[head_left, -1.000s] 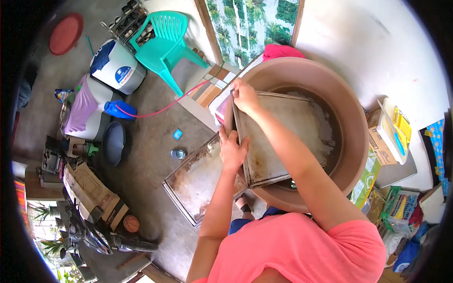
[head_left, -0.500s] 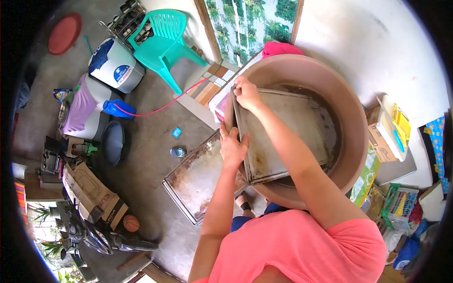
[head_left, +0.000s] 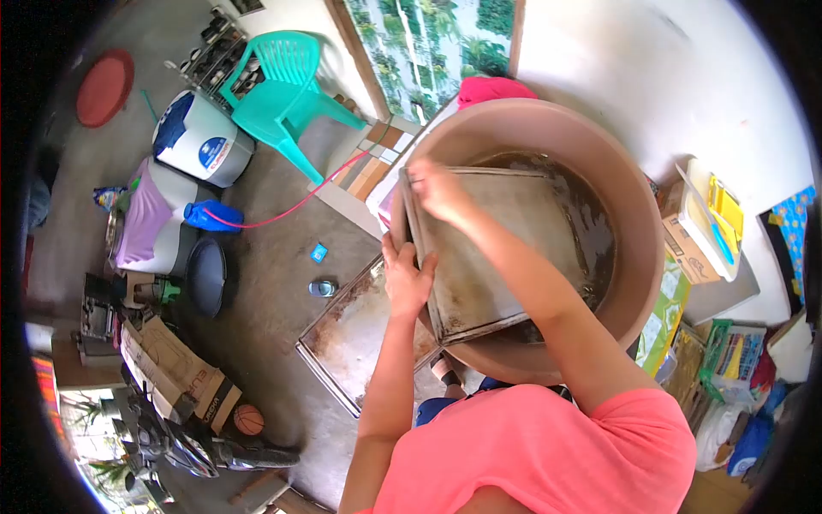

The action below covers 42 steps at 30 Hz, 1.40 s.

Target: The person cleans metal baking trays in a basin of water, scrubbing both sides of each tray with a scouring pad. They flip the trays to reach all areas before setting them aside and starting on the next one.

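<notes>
A rectangular metal baking tray [head_left: 509, 248], greyish with brown stains, lies tilted in a big round brown tub [head_left: 629, 197] that holds dark water. My left hand [head_left: 409, 281] grips the tray's left edge, thumb on the near side and fingers over the rim. At the tray's upper left corner is my right hand [head_left: 441, 195], closed and slightly blurred, pressed on the rim. Whatever lies inside its fingers is hidden. A second tray [head_left: 364, 330], rust-stained, sits lower down beside the tub, partly behind my left forearm.
A green plastic chair [head_left: 278, 98] stands beyond the tub. On the left are a white washing machine [head_left: 201, 141], a blue jug [head_left: 214, 216] with a pink hose [head_left: 300, 204], a black basin [head_left: 205, 276] and a cardboard box [head_left: 184, 368]. A carton [head_left: 689, 236] stands at right.
My right hand has shifted slightly down along the tray's corner and is now blurred. My left hand stays on the edge. The whole view has shifted a little.
</notes>
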Motion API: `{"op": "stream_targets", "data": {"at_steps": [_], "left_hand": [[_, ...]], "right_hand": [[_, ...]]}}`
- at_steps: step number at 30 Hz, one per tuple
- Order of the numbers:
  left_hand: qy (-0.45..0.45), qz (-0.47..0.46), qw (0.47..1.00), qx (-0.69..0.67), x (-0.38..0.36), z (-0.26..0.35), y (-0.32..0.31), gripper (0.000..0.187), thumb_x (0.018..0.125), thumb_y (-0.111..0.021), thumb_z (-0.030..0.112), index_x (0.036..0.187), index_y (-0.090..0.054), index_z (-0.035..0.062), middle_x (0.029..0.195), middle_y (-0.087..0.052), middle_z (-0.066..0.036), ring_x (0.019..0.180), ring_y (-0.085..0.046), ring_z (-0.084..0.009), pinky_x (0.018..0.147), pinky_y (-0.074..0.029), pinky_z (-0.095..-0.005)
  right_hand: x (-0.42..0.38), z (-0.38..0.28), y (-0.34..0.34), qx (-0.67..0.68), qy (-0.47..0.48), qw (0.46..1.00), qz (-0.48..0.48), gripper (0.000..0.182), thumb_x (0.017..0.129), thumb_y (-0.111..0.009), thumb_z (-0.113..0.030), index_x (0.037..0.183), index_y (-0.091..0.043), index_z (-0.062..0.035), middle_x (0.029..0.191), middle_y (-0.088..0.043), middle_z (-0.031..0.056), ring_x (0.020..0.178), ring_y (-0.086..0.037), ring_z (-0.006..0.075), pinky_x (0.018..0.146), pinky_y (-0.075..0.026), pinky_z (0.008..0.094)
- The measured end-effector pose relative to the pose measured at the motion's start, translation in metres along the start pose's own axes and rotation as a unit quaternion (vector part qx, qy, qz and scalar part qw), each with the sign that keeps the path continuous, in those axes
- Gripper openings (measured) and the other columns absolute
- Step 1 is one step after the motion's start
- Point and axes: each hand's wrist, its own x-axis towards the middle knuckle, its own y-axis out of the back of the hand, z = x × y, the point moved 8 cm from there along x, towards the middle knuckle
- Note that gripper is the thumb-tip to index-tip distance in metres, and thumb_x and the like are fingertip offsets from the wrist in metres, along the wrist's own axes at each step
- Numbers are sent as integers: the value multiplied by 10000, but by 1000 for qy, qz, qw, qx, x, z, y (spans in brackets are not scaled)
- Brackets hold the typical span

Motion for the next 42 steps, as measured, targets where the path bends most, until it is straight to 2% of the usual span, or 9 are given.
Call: {"op": "stream_targets", "data": {"at_steps": [3,5,9,14,23,26,34,37,42], "left_hand": [[-13,15,1000,-14,-3,-1,-3,323,774,-694,277,868,-554,2,1455,-257,-291,1209,-426,-480,933,-417,-488],[-18,36,999,-24,-2,0,0,324,774,-695,272,850,-547,-7,1445,-265,-306,1213,-422,-483,947,-410,-476],[-8,12,1000,-27,1,0,-1,333,776,-697,273,871,-552,-11,1442,-264,-315,1240,-400,-481,961,-404,-472],[-7,18,1000,-25,0,0,0,352,779,-699,283,905,-557,-14,1445,-263,-310,1238,-400,-484,956,-409,-477],[-9,9,1000,-24,3,2,0,357,781,-694,285,903,-548,-18,1444,-276,-290,1218,-420,-479,935,-421,-468],[-10,13,1000,-16,2,2,1,356,779,-694,286,902,-551,-17,1440,-293,-279,1215,-427,-471,935,-421,-466],[11,11,999,-30,3,-2,0,387,779,-701,287,991,-591,-18,1428,-295,-290,1212,-447,-464,969,-410,-447],[-7,6,1000,-3,1,2,1,343,784,-683,301,935,-575,12,1440,-282,-285,1159,-469,-490,921,-428,-484],[-6,6,1000,-25,3,1,1,339,772,-694,283,907,-568,-2,1424,-283,-304,1167,-457,-489,918,-426,-493]], "right_hand": [[-3,7,12,-9,-12,1000,1,354,687,-555,93,1018,-543,-30,830,-599,151,815,-601,325,733,-483,390],[-17,80,56,-9,29,993,115,252,721,-545,75,955,-570,-12,868,-602,171,879,-593,359,789,-480,390],[-64,236,143,-74,-182,974,116,190,800,-580,-8,961,-503,-74,829,-610,135,787,-628,294,737,-494,362],[-94,292,194,-215,-340,904,144,196,803,-572,-45,982,-505,-87,801,-621,148,811,-625,356,737,-486,440],[-10,17,18,-44,-17,996,73,222,772,-571,-5,982,-536,-66,885,-616,175,871,-594,377,743,-471,474],[10,-46,-12,23,-30,999,-15,174,806,-564,-11,968,-529,-66,916,-619,150,883,-592,370,748,-481,445],[-46,-51,9,110,35,991,65,105,854,-556,-45,958,-545,-49,887,-611,135,826,-601,343,729,-488,410],[-14,-24,16,-30,75,988,129,93,814,-570,-15,900,-586,-49,852,-619,159,813,-579,373,705,-467,461],[-4,4,0,60,-31,997,41,56,814,-554,-13,779,-588,-40,787,-613,160,813,-574,372,714,-468,453]]}}
